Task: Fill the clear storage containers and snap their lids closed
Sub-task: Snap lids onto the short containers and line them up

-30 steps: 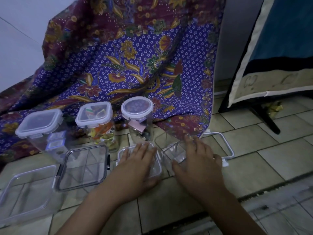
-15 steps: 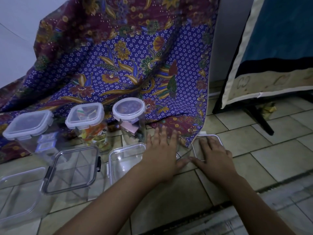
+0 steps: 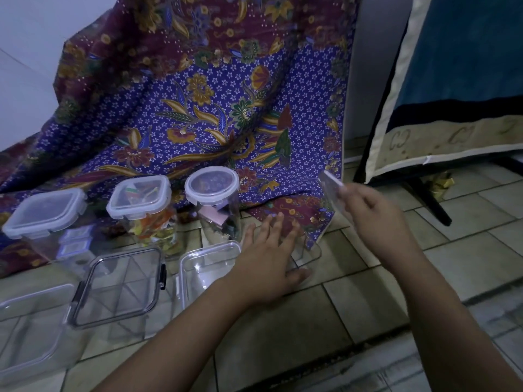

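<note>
Home: tiled floor (image 3: 467, 258), draped batik cloth (image 3: 215, 103).

Pale tiled floor (image 3: 353, 306). Just below and left of the right hand (image 3: 376, 210), which pinches a clear lid (image 3: 332, 190) in the air, an open clear box (image 3: 311, 250) sits on the tiles. Farther left lie a shallow open tub (image 3: 206, 267), a divided box (image 3: 119, 287) and a large open tray (image 3: 28, 335). Behind them stand three lidded containers (image 3: 141, 199). A patterned cloth (image 3: 198, 123) spills onto the floor beyond the grip.
</note>
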